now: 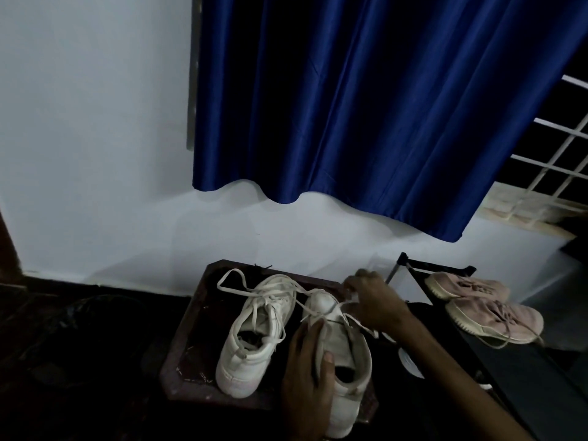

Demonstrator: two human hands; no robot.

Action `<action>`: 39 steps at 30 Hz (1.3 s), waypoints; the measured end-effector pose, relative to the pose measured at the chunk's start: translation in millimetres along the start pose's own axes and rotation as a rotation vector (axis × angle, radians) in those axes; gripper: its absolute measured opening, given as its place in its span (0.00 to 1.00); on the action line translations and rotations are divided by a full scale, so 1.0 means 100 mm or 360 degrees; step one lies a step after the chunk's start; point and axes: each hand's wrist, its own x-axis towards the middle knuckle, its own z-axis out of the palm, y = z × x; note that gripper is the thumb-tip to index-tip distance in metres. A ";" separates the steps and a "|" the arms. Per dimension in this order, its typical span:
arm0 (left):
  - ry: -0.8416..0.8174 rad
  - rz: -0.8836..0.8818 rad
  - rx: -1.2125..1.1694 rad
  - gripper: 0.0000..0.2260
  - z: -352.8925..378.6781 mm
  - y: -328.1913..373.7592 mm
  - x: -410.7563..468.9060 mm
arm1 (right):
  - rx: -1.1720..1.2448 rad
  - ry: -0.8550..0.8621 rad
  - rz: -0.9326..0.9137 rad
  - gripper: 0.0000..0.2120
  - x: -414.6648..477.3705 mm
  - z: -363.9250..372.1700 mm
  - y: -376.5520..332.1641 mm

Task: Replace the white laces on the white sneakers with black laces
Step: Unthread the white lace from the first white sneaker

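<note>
Two white sneakers stand side by side on a dark wooden stool, toes pointing away from me. The left sneaker has loose white laces trailing over the stool's far edge. My left hand grips the right sneaker around its collar and side. My right hand is beside that sneaker's toe, fingers pinched on its white lace, which runs slack across the tongue. No black laces show clearly in this dim view.
A pair of pink sneakers sits on a black rack to the right. A blue curtain hangs over a barred window above a white wall. The floor on the left is dark.
</note>
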 end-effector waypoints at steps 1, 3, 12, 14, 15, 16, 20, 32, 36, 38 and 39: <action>-0.0004 -0.0010 -0.0002 0.21 0.00 0.01 0.00 | 0.0104 -0.0052 -0.0079 0.14 0.00 0.05 -0.07; -0.0009 -0.0018 -0.0015 0.21 0.00 0.01 0.00 | 0.0131 -0.0073 -0.0192 0.09 0.03 0.17 -0.16; 0.0005 0.0023 0.0000 0.20 -0.02 0.03 0.02 | -0.0576 0.0161 0.0211 0.10 -0.08 -0.29 0.10; 0.0010 0.0063 -0.0016 0.19 -0.02 0.05 0.04 | -0.0688 0.0352 0.0348 0.10 -0.09 -0.41 0.18; 0.0001 0.0076 -0.0017 0.18 -0.03 0.06 0.04 | -0.0679 0.0333 0.0298 0.11 -0.08 -0.39 0.15; -0.0009 0.0077 -0.0013 0.18 -0.03 0.05 0.03 | -0.0566 0.0240 0.0184 0.12 -0.07 -0.31 0.09; -0.0030 -0.0004 -0.0012 0.19 -0.01 0.02 0.01 | 0.0024 -0.0153 -0.0179 0.14 -0.03 0.10 -0.17; -0.0027 0.0015 -0.0034 0.20 -0.05 0.06 0.02 | -0.0098 0.0588 0.0283 0.05 0.02 -0.16 0.14; -0.0042 -0.0031 0.0023 0.21 -0.03 0.03 0.00 | 0.0192 0.0030 -0.0135 0.10 0.06 0.12 -0.04; -0.0068 -0.0076 0.0011 0.22 -0.02 0.03 0.00 | 0.0184 -0.0104 -0.0252 0.15 0.07 0.21 -0.09; -0.0075 -0.0080 -0.0001 0.22 -0.03 0.04 0.00 | 0.0141 -0.0107 -0.0260 0.15 0.08 0.23 -0.10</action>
